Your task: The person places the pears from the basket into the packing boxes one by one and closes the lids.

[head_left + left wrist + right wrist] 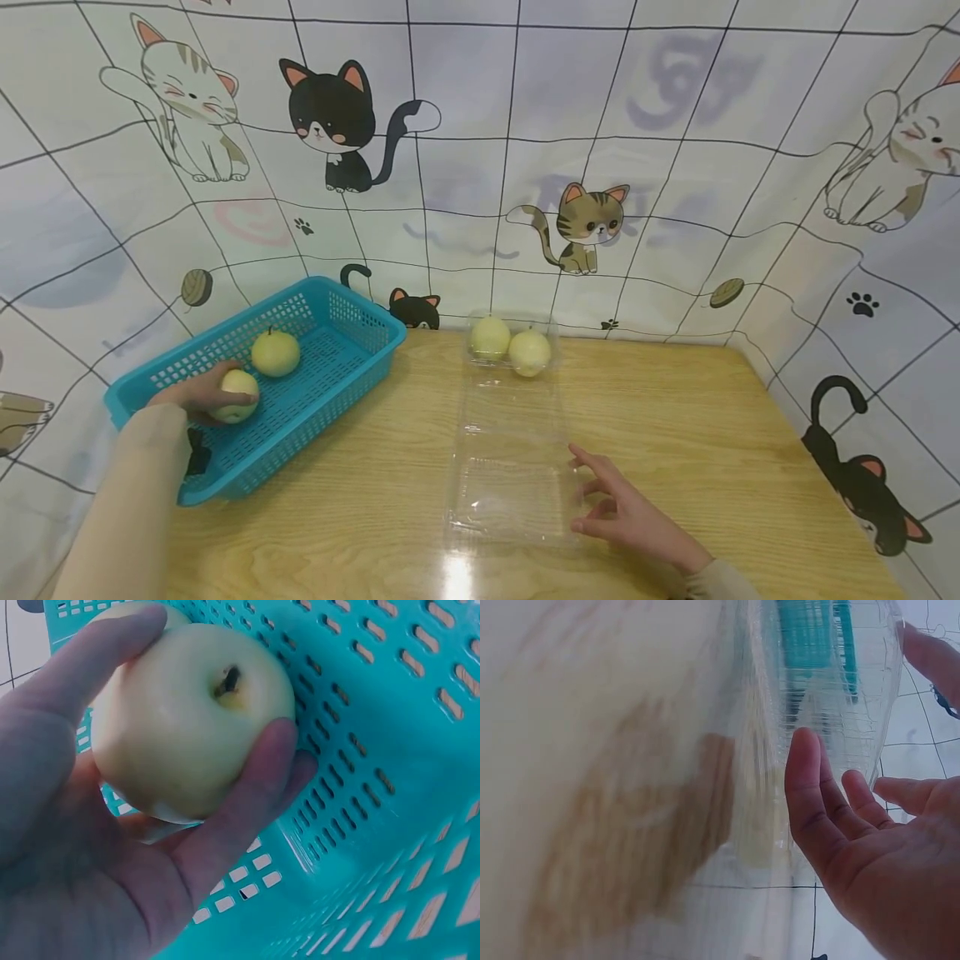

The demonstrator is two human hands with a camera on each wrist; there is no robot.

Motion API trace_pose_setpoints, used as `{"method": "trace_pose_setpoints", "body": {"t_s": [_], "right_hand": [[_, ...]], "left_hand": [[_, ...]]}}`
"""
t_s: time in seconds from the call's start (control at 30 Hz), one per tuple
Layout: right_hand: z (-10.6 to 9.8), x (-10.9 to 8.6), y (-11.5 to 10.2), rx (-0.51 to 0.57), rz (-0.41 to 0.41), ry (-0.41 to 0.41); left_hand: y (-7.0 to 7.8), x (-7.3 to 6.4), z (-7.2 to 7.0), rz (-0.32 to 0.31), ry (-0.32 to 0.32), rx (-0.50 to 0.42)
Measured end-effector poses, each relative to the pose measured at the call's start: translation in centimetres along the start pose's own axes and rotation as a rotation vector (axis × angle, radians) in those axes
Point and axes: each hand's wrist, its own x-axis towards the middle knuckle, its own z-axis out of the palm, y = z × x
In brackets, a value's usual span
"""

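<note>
In the head view my left hand (pixel 201 392) is inside the blue basket (pixel 348 392), its thumb and fingers curled round a pale yellow-green apple (pixel 238 396). The left wrist view shows this apple's dark stem (pixel 228 681) in its hollow. Another apple (pixel 275 352) lies just behind it in the basket. A clear plastic clamshell box (pixel 513 492) lies unfolded on the table, with two apples (pixel 530 352) in its far part. At the near part's right edge is my right hand (pixel 622 512), fingers loosely bent and apart; whether they touch the plastic I cannot tell.
The wooden table (pixel 675 408) meets a cloth printed with cats (pixel 465 175) at the back and sides. The basket stands at an angle on the left, its raised perforated walls around the left hand. A dark strap (pixel 197 454) shows at the left wrist.
</note>
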Motion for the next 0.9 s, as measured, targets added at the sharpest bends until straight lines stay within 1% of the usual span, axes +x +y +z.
{"method": "trace_pose_setpoints", "body": {"t_s": [0.03,0.1,0.17,0.27,0.33,0.43,0.6,0.73,0.9], "right_hand": [[0.0,0.0,0.0,0.004,-0.005,-0.002],[-0.1,0.1,0.0,0.011,-0.011,-0.008],[-0.1,0.2,0.1,0.016,-0.016,-0.013],[-0.3,0.4,0.1,0.023,-0.01,-0.023],[-0.3,0.5,0.2,0.027,-0.01,-0.032],[-0.4,0.6,0.2,0.041,-0.004,-0.043],[-0.5,0.6,0.2,0.077,0.022,-0.051],[-0.5,0.6,0.1,0.142,0.04,-0.071],[-0.5,0.6,0.1,0.205,0.044,-0.086]], "left_hand": [[0.0,0.0,0.0,0.015,-0.003,0.001],[-0.1,-0.1,0.1,0.022,-0.003,-0.01],[0.0,-0.2,0.2,0.042,-0.014,-0.012],[0.1,-0.3,0.3,0.024,-0.011,-0.012],[0.4,-0.5,0.3,0.029,-0.018,-0.003],[0.9,-0.8,0.3,0.013,-0.025,-0.01],[1.7,-0.9,0.3,0.057,-0.041,-0.006],[2.2,-0.9,0.2,0.102,-0.037,0.0],[2.8,-1.0,0.2,0.107,-0.033,0.013]]}}
